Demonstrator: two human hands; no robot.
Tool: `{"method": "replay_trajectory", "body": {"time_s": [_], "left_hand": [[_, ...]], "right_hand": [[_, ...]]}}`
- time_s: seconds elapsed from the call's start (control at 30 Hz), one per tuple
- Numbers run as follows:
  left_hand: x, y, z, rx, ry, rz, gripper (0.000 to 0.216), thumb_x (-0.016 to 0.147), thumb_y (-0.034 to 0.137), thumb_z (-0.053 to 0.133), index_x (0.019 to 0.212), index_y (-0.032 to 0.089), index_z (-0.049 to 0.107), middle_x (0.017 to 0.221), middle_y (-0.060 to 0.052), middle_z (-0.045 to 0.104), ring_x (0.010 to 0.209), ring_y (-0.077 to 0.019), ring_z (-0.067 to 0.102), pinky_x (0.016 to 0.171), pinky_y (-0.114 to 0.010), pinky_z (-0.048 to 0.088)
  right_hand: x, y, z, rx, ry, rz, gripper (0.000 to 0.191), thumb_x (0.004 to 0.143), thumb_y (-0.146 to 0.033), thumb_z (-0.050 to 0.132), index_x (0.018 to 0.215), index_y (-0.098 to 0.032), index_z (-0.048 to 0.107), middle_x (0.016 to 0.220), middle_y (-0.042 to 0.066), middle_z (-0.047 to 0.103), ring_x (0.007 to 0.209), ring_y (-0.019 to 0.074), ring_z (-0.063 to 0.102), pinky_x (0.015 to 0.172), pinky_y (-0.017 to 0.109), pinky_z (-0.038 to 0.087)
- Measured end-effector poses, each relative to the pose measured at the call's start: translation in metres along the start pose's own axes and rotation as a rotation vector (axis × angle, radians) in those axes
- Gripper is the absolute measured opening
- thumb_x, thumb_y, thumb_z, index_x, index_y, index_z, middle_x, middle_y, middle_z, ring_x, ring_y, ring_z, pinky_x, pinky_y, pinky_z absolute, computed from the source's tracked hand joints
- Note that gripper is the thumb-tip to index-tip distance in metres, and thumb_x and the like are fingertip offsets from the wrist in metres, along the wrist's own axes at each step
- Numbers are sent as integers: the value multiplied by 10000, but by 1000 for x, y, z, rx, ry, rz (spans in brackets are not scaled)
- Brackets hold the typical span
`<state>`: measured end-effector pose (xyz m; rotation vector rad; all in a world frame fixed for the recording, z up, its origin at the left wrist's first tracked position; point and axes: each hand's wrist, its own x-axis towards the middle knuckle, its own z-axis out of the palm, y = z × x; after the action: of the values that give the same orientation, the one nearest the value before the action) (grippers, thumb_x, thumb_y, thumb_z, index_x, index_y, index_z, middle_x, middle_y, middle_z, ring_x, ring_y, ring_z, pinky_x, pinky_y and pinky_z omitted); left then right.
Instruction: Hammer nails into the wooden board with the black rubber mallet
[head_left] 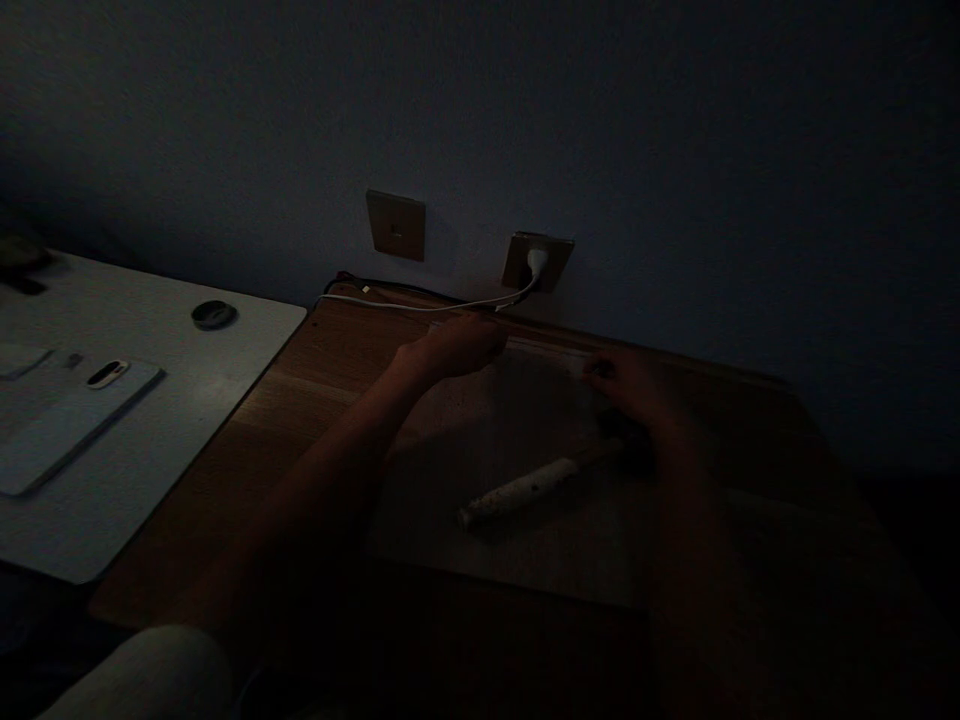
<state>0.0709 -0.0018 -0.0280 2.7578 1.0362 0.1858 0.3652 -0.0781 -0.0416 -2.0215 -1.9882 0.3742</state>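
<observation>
In dim light, a see-through plastic bag (450,440) lies flat on the wooden table, a pale strip running along its far edge. A hammer (525,490) with a worn whitish handle lies slanted within the bag's outline, seemingly inside it. Its dark head is partly hidden by my right forearm. My left hand (469,342) is closed at the far left corner of the bag. At the far right corner, the fingers of my right hand (626,380) are pinched on the same edge.
A white board or tabletop (187,400) adjoins on the left, carrying a round dark lid-like object (214,315) and a flat white box (82,420). Behind the wooden table (292,400), a white cable (420,307) runs to a plugged wall socket (538,262). Another wall plate (396,225) is beside it.
</observation>
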Motion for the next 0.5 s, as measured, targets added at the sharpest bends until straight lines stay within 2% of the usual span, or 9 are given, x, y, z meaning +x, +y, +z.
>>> {"method": "replay_trajectory", "body": {"time_s": [0.17,0.33,0.5], "left_hand": [[-2,3,-3,50,-14,-14,243,948,157,574,1043,172,797,1072,-121,804,911,-238,739,739,-313,480],[-2,1,-3,39,40,18,209,957,188,602,1053,156,785,1107,-134,788,977,-259,731,789,-329,501],[0,2,-5,-23,44,23,180,944,169,623,1011,161,790,1073,-123,787,929,-232,720,801,-314,502]], "right_hand": [[-2,-3,0,-12,6,7,88,837,-174,693,797,-248,721,868,75,789,833,263,745,750,346,527],[-5,-8,-6,-7,8,8,113,809,-153,680,779,-253,721,879,62,798,825,255,745,759,347,538],[-8,-15,-15,28,19,0,101,811,-170,673,852,-244,728,919,56,806,851,240,750,763,330,555]]}}
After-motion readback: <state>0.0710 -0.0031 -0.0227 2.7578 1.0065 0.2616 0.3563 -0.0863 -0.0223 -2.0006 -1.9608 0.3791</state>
